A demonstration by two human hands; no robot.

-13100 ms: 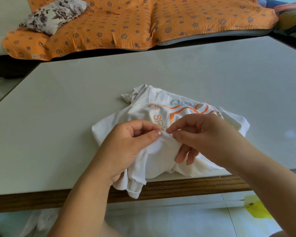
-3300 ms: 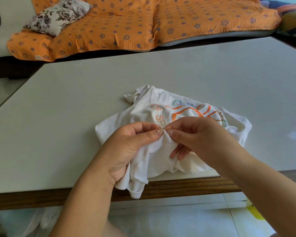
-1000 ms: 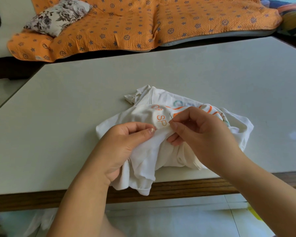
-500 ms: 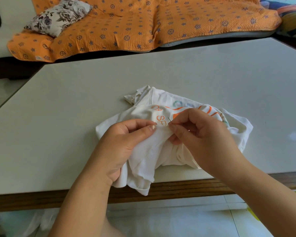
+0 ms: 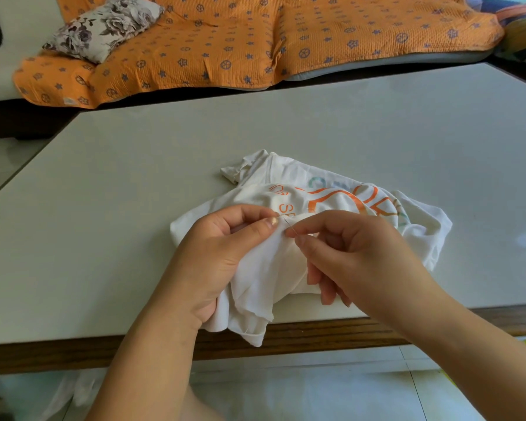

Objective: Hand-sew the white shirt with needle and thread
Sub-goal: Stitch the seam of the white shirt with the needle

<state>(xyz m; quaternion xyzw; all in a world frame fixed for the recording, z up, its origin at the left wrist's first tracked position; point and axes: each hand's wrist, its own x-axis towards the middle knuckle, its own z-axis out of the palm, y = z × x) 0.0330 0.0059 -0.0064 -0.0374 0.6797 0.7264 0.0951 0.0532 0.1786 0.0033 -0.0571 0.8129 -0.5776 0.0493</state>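
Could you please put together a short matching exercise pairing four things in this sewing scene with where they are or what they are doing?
1. needle
2. floral cushion
3. white shirt
4. left hand

A. lying on the orange sofa cover
B. pinched in the right hand
C. bunched at the near edge of the table
D. gripping a fold of fabric

Pairs: 1-B, 2-A, 3-C, 4-D.

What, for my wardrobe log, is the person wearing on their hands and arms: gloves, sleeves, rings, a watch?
Nothing that shows. The left hand and right hand are bare, with no gloves, rings or thimble. The left forearm and right forearm are uncovered down to the picture's edge, with no cuff, watch or bracelet. The left thumbnail is short and looks unpainted.
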